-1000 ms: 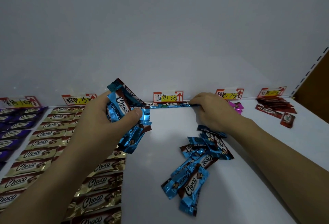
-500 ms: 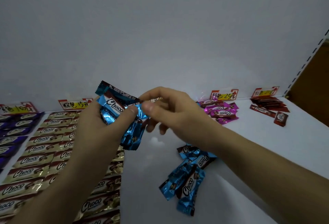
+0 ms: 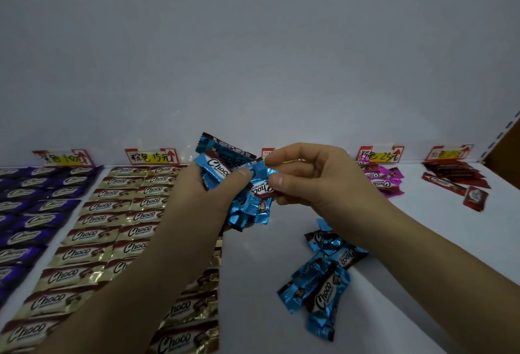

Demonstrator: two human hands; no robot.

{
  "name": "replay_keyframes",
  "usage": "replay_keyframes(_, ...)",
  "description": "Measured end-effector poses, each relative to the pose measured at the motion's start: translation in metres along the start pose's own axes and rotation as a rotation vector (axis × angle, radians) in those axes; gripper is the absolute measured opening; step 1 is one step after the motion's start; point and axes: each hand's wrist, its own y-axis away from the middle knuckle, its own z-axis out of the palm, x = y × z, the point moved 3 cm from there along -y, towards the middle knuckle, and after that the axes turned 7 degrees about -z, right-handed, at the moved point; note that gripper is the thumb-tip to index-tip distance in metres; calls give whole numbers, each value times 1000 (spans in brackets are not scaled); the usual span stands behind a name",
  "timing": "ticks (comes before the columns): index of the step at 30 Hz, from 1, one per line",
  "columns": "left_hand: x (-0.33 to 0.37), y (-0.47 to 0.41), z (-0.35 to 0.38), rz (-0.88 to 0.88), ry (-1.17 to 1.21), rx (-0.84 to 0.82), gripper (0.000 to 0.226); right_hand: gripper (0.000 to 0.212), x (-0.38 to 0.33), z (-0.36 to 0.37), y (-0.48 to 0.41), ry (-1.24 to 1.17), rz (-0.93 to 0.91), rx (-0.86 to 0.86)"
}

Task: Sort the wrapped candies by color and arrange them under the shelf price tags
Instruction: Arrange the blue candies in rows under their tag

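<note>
The blue candy [image 3: 261, 189] you're pinching lies roughly crosswise, its Choco print upside down to you, its left end tucked into the blue bunch [image 3: 222, 165]. Your right hand [image 3: 315, 182] nips it between thumb and forefinger. Your left hand [image 3: 205, 193] is wrapped round the bunch, held above the shelf [image 3: 253, 283] (how many it holds is hard to count). The middle price tag [image 3: 267, 152] is mostly hidden behind your right hand. A loose blue pile [image 3: 323, 277] lies partly under that wrist.
</note>
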Motion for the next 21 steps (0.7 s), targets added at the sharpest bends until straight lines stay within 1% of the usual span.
replay_keyframes(2, -2, -1, 1, -30, -34, -8, 21, 22, -1, 0, 2, 31, -22, 16)
replay_keyframes(5, -2, -2, 0, 18, -127, 13, 18, 23, -3, -3, 3, 181, -75, 44)
replay_keyframes(8, 0, 0, -2, 51, -128, 13, 14, 22, -6, -10, 6, 287, -107, 41)
replay_keyframes(12, 8, -2, -11, 59, -104, 23, 15, 18, -9, -21, 8, 315, -89, 41)
replay_keyframes(14, 10, -4, -14, 81, -129, 32, 15, 13, -8, -18, 8, 238, -69, 43)
replay_keyframes(16, 10, -2, -12, 102, -173, 27, 14, 17, -6, -8, 7, 184, -44, 44)
replay_keyframes(19, 7, 4, -5, 141, -231, 6, 16, 23, -1, 10, 7, 306, -23, -5)
replay_keyframes(21, 7, 7, -3, 155, -233, 5, 16, 24, 2, 12, 7, 322, -8, -5)
